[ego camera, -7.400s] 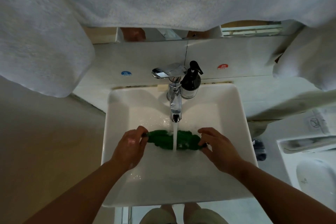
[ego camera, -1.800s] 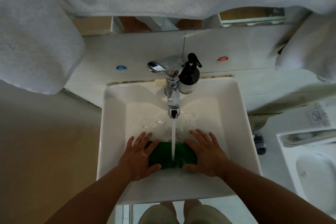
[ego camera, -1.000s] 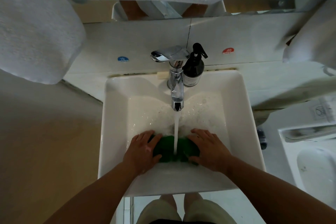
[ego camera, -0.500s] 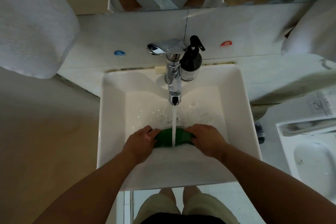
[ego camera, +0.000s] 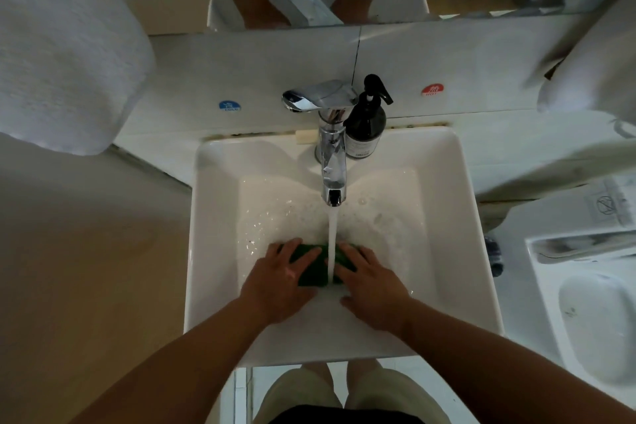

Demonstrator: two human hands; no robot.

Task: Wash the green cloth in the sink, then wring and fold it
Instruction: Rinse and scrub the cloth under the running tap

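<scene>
Left hand (ego camera: 279, 282) and right hand (ego camera: 373, 286), fingers flat, press the bunched green cloth (ego camera: 312, 268) in the glossy white rectangular sink (ego camera: 213, 251) under the chrome tap (ego camera: 332, 162).

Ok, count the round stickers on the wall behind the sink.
2. The blue sticker is left of the tap; the red sticker is right of the pump bottle. The hanging towels may hide others higher up.
</scene>
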